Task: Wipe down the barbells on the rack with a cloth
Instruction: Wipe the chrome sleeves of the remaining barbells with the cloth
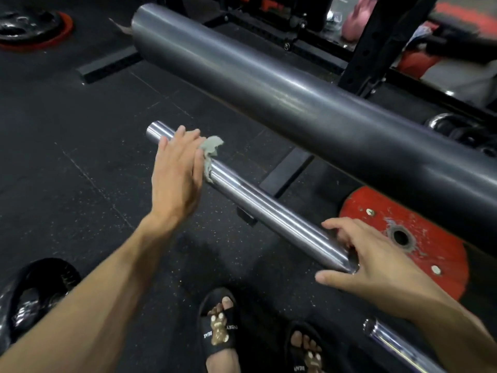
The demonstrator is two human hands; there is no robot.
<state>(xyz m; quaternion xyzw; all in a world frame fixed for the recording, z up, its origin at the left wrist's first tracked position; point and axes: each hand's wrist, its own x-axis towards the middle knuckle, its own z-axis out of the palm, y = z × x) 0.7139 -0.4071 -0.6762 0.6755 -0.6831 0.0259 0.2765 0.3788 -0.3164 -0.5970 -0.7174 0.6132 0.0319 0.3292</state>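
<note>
A shiny chrome barbell sleeve (258,208) runs from upper left to lower right in the middle of the view. My left hand (177,173) presses a small grey cloth (211,152) against the sleeve near its free end, fingers wrapped over the cloth. My right hand (373,262) grips the same sleeve lower down, near its inner end, thumb below and fingers over the top. Above it a thicker dull grey barbell sleeve (282,87) crosses the view, very close to the camera. A third chrome bar end (390,343) shows at the bottom right, partly hidden by my right forearm.
A red weight plate (430,254) leans behind my right hand. Black and red plates (32,28) lie on the rubber floor at upper left, another black plate (35,297) at lower left. The black rack upright (373,41) stands at upper right. My sandalled feet (220,327) are below.
</note>
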